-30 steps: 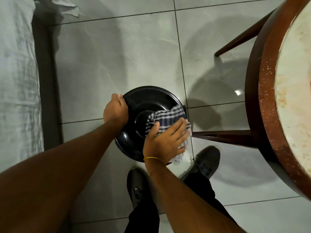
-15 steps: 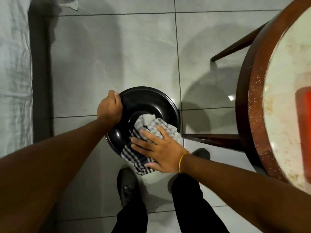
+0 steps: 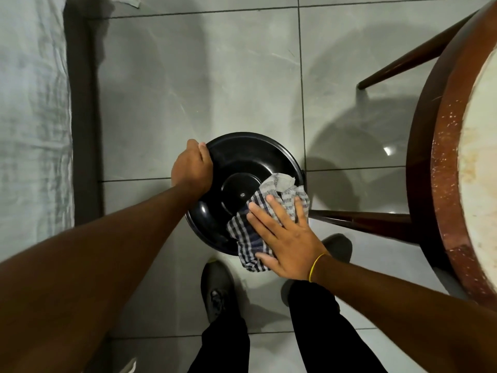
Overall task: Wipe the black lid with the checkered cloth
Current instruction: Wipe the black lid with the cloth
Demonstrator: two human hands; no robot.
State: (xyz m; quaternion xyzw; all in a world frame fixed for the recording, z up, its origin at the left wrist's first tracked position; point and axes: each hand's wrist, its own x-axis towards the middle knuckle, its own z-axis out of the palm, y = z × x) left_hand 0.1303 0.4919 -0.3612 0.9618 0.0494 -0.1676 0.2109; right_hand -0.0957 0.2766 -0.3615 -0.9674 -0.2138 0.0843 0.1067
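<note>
A round black lid (image 3: 242, 160) is held above the tiled floor, near the middle of the head view. My left hand (image 3: 191, 170) grips its left rim. The checkered cloth (image 3: 250, 238), dark blue and white, lies over the lid's lower right part and hangs past its edge. My right hand (image 3: 285, 235) presses flat on the cloth with its fingers spread, pointing up and left. The lid's raised centre disc shows bare beside the cloth.
A round wooden table (image 3: 441, 168) with dark legs stands close on the right; one leg (image 3: 363, 219) reaches toward the lid. A pale sheet-covered bed (image 3: 29, 117) fills the left. My feet in dark shoes (image 3: 217, 289) stand on grey tiles (image 3: 201, 76) below the lid.
My right hand has slid the cloth from the lid's lower middle toward its right side. The left hand keeps its hold on the rim.
</note>
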